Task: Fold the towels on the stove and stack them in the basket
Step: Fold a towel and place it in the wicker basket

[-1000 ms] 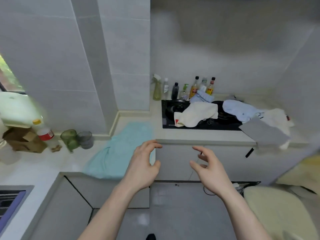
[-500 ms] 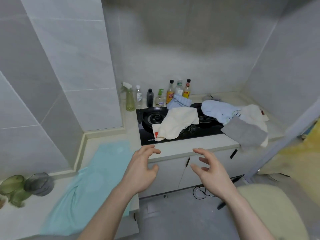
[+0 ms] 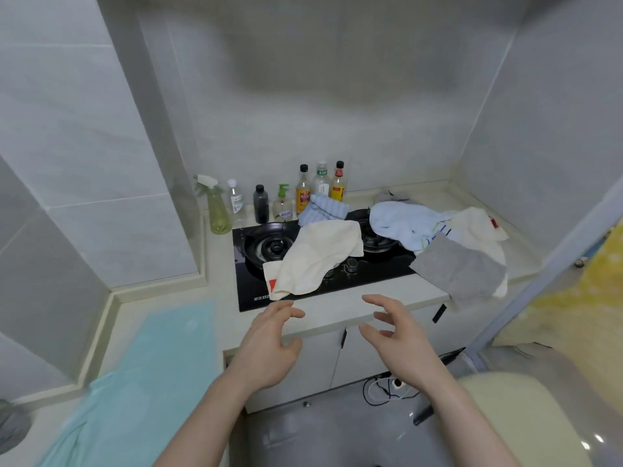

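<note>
Left hand (image 3: 266, 345) and right hand (image 3: 401, 338) held apart, fingers loosely spread, nothing gripped, likely staged to reach. Towels (image 3: 323, 257) lie unfolded across stove (image 3: 249, 298), far side. Basket not seen.

One head-worn wide view, looking forward and down into a kitchen corner.

The camera sits above and behind both forearms, which rise from the bottom edge; the left hand (image 3: 269, 348) and right hand (image 3: 397, 335) hang close to the lens, in front of the counter (image 3: 337, 315) edge. The stove (image 3: 256, 251) lies beyond them at mid-frame, the bottles (image 3: 303, 193) and tiled wall (image 3: 303, 112) farther back. Wide-angle bending curves the walls at both sides. The floor (image 3: 337, 433) shows below. No second view shares the scene.
</note>
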### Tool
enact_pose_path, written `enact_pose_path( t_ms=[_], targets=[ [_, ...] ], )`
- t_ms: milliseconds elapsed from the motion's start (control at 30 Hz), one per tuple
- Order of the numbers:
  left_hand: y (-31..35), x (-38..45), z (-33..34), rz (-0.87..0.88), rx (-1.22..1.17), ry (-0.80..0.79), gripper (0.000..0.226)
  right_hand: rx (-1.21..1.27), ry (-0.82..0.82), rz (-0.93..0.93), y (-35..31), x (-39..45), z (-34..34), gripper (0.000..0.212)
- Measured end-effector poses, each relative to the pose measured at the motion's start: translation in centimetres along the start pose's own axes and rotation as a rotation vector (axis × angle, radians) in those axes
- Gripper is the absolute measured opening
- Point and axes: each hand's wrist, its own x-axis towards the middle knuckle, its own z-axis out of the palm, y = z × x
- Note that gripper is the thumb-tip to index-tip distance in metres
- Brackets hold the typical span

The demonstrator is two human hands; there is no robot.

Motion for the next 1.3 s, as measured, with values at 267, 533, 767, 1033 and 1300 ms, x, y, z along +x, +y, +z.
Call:
enact_pose_path(
  t_ms=[267,533,767,1033,1300],
  targets=[
    [5.4,9.2,5.6,-0.035,-0.013,-0.006,0.044,0.019,-0.043,0.000,3.5,8.5,-8.1,0.039],
    [8.4,15.8,9.3,-0.141,-0.060,0.036,0.043,-0.042,-0.153,0.021,4.8,16.2,-14.6,0.039],
    [4.8,18.7,10.8,-0.301,-0.005,-0.036,0.046,-0.053,-0.184,-0.022,5.9,21.3,-14.9,0.041],
    [-1.4,24.0,11.0,-0.436,0.054,-0.085,0.047,-0.084,-0.199,0.034,7.8,26.0,-14.0,0.040],
    [-6.7,25.7,12.7,-0.587,0.125,-0.239,0.048,-0.112,-0.214,0.092,9.1,28.9,-11.8,0.039]
  ],
)
